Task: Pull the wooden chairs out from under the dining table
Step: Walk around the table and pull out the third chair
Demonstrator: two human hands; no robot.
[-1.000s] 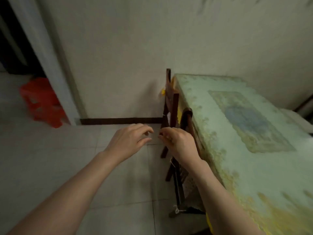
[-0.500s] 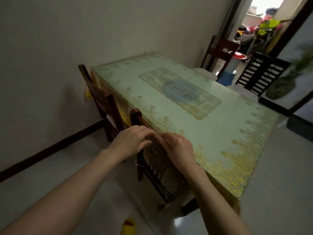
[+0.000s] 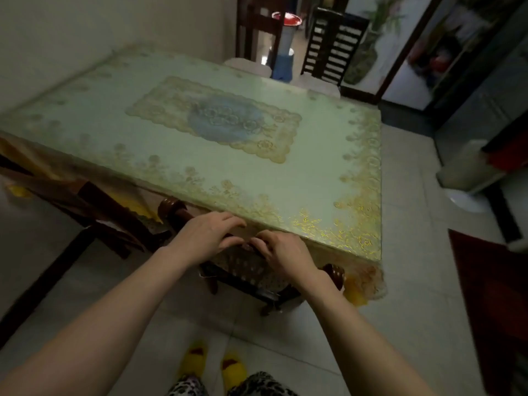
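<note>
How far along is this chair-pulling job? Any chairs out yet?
None look pulled out yet. In hand: the left hand and right hand rest on the top rail of the near chair, still tucked against the dining table. Left: pulling it out, then the chair to its left; two more stand at the far end.

Near chair (image 3: 251,270) tucked under table (image 3: 217,144) front edge; second chair (image 3: 94,207) to its left; two chairs (image 3: 334,44) behind table.

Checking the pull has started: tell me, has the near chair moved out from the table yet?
Cannot tell: the camera swung. The chair sits tucked under the table edge, both hands on its top rail.
</note>
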